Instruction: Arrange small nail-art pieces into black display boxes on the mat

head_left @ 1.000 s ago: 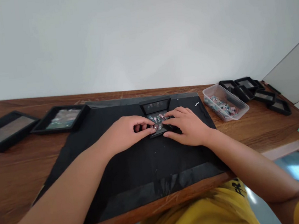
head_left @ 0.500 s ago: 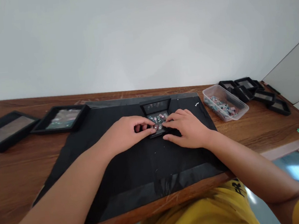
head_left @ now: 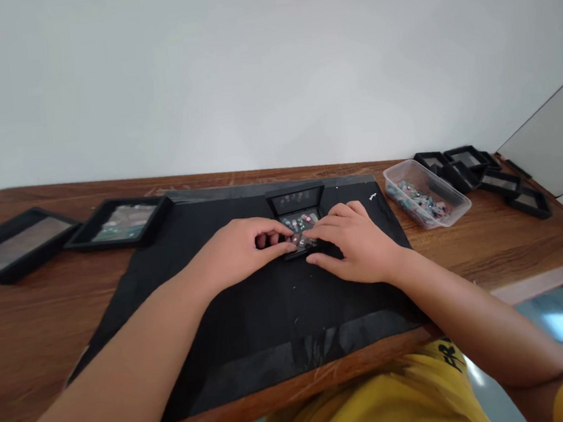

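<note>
A small black hinged box [head_left: 295, 199] lies on the black mat with its lid raised. Inside it are several small glossy pieces [head_left: 300, 222], pink, white and greenish, which look like press-on nails. My left hand [head_left: 245, 252] is closed, thumb and fingers gripping the box at its left front corner. Over the box's right side reaches my right hand [head_left: 352, 242], its index fingertip touching the pieces near the front. The right thumb is spread away from the other fingers, and that hand appears to hold nothing.
A clear plastic tub [head_left: 455, 213] of small packets stands to the right. Black window boxes [head_left: 527, 202] are heaped beyond it. Two larger black window boxes [head_left: 113, 241] lie at the left. The black mat [head_left: 253, 328] covers the middle of the wooden table [head_left: 31, 318].
My right index finger has shifted slightly left over the pieces in the box. My left hand stays at the box's left corner. The whole view has moved slightly.
</note>
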Tool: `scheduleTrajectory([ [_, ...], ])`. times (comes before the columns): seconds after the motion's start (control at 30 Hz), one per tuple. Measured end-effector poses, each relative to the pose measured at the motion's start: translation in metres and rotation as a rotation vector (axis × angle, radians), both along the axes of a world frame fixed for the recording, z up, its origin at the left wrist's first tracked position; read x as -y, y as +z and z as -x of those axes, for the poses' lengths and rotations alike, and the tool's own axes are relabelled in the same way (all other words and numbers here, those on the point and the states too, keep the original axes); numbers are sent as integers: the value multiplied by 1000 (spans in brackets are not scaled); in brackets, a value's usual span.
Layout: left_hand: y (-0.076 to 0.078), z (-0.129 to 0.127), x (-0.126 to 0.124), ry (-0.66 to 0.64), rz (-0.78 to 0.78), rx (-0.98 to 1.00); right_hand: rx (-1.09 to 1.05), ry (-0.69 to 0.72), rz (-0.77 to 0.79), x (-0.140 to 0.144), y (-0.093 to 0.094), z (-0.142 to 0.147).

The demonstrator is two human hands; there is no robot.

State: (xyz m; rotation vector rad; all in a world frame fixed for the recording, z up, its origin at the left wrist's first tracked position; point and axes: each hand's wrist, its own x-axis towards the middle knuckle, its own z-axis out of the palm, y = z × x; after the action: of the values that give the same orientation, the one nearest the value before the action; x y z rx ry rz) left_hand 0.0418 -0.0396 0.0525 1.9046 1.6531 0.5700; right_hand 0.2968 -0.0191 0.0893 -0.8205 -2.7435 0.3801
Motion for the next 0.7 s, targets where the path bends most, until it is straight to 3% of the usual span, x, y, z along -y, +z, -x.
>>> scheduleTrajectory([
  [0.4, 2, 12, -3, 5, 17, 42, 11, 27, 69, 3, 3, 2],
  [0.7, 2, 6, -1, -3, 11, 29, -22, -3, 29, -4, 2, -1],
])
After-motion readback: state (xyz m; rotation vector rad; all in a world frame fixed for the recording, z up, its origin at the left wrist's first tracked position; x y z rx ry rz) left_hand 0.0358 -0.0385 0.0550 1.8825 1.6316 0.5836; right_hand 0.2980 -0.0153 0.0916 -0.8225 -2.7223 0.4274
